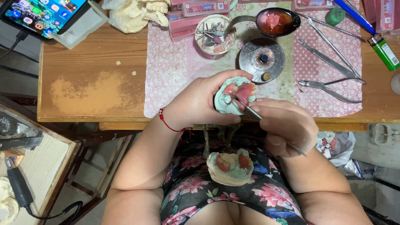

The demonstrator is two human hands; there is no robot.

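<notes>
Cradling the dental cast (233, 96) in the left grip (200, 104), right grip (285, 125) pinching a carving tool (250, 110).

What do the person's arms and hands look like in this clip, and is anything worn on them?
Both arms are bare, with no sleeves or gloves. The left hand has a thin red string bracelet at the wrist. The right hand shows no ring, watch or band. A sleeveless dark floral top covers the torso.

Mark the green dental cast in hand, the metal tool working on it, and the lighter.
green dental cast (225, 104), head view, on its green base side
metal tool (246, 107), head view, mid shaft
lighter (385, 52), head view, green body
</notes>
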